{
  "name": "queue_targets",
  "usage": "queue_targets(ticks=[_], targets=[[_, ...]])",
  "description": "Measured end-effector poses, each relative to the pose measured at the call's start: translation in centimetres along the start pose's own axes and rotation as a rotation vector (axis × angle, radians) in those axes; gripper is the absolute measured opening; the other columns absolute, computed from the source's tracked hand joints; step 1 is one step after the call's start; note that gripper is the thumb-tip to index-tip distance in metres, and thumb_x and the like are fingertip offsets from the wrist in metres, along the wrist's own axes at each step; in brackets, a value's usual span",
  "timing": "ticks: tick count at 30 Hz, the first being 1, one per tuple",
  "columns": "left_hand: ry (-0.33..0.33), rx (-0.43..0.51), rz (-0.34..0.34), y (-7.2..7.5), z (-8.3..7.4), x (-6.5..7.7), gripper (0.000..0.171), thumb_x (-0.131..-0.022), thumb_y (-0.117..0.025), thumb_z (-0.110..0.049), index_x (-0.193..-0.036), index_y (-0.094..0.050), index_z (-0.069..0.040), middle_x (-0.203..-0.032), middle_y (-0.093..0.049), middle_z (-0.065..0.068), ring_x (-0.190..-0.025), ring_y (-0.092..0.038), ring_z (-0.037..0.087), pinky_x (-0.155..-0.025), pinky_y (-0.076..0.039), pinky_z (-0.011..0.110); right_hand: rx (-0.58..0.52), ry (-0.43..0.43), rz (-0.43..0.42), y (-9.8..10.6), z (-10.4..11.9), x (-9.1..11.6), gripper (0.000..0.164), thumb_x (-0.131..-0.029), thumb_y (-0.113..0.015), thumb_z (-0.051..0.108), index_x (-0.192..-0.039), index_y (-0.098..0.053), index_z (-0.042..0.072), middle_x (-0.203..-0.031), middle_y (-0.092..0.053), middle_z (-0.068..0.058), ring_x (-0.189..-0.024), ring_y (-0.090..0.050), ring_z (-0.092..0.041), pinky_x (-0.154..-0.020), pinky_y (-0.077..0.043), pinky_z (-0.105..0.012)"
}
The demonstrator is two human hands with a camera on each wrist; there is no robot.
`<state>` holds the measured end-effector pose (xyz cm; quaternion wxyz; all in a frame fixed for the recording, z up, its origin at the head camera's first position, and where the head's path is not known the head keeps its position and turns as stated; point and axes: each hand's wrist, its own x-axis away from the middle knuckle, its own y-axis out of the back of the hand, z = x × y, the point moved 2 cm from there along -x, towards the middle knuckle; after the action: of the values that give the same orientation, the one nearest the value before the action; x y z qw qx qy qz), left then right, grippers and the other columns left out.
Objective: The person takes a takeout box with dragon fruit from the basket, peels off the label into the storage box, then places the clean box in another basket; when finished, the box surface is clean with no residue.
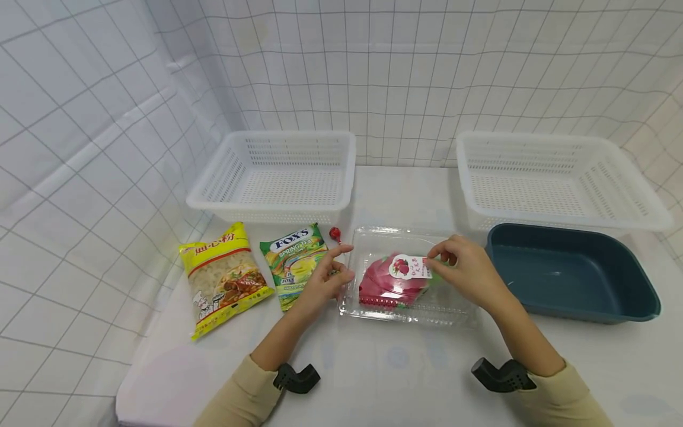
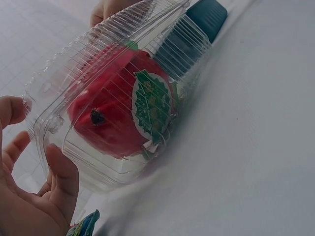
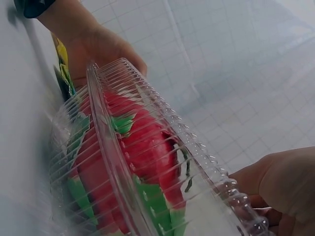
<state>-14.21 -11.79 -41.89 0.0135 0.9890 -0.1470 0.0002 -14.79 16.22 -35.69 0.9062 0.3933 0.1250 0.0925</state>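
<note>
A clear plastic clamshell box point(image 1: 453, 311) lies closed on the table with a red-pink dragon fruit point(image 1: 384, 281) inside. Green leaf tips and a round green sticker point(image 2: 152, 105) show through its side in the left wrist view. My left hand point(image 1: 322, 284) rests at the box's left edge, index finger and thumb spread and touching the rim. Over the lid, my right hand point(image 1: 469, 270) pinches the right end of a white label point(image 1: 408, 267) with a printed fruit picture. In the right wrist view the fingertips of the right hand point(image 3: 290, 191) are partly hidden behind the lid.
Left of the box lie a green Fox's candy bag point(image 1: 293, 261), a yellow food packet point(image 1: 224, 279) and a red lollipop point(image 1: 335, 233). Two white baskets point(image 1: 267, 213) point(image 1: 565, 220) stand behind. A dark blue tub point(image 1: 576, 311) sits at right.
</note>
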Motion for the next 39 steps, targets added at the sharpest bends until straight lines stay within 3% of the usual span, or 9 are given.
queue_targets(ticks=[7,18,30,39], targets=[[-0.038,0.028,0.033,-0.1,0.0,0.2,0.048,-0.098,-0.054,-0.012,-0.144,-0.041,-0.012,-0.095,-0.044,0.008,-0.06,-0.046,0.01,-0.056,-0.042,0.02,-0.017,-0.013,0.01,-0.3,0.3,0.0,0.007,-0.088,-0.071,0.01,-0.092,-0.07,0.005,-0.082,-0.056,-0.003,-0.077,-0.05,-0.02,-0.067,-0.044,-0.034],[-0.03,0.025,0.034,0.0,0.1,0.2,0.049,-0.098,-0.054,-0.014,-0.145,-0.04,-0.012,-0.097,-0.044,0.008,-0.061,-0.045,0.01,-0.057,-0.043,0.02,-0.013,-0.016,-0.015,-0.6,0.3,0.0,0.007,-0.088,-0.069,0.01,-0.091,-0.068,0.004,-0.085,-0.056,-0.005,-0.078,-0.049,-0.022,-0.069,-0.044,-0.036],[-0.022,0.041,0.032,0.0,0.2,0.1,0.049,-0.098,-0.054,-0.012,-0.145,-0.04,-0.011,-0.096,-0.043,0.008,-0.063,-0.045,0.009,-0.057,-0.042,0.019,0.012,0.137,-0.179,-1.1,1.0,0.2,0.006,-0.086,-0.069,0.008,-0.082,-0.07,0.004,-0.072,-0.061,0.002,-0.069,-0.053,-0.015,-0.06,-0.044,-0.028],[-0.011,0.032,0.04,0.0,0.3,0.0,0.049,-0.098,-0.054,-0.014,-0.145,-0.04,-0.012,-0.097,-0.043,0.008,-0.067,-0.045,0.01,-0.058,-0.043,0.02,0.016,0.167,-0.257,-1.1,1.0,0.2,0.005,-0.083,-0.072,0.003,-0.087,-0.073,0.005,-0.077,-0.066,-0.002,-0.068,-0.055,-0.015,-0.057,-0.044,-0.028]])
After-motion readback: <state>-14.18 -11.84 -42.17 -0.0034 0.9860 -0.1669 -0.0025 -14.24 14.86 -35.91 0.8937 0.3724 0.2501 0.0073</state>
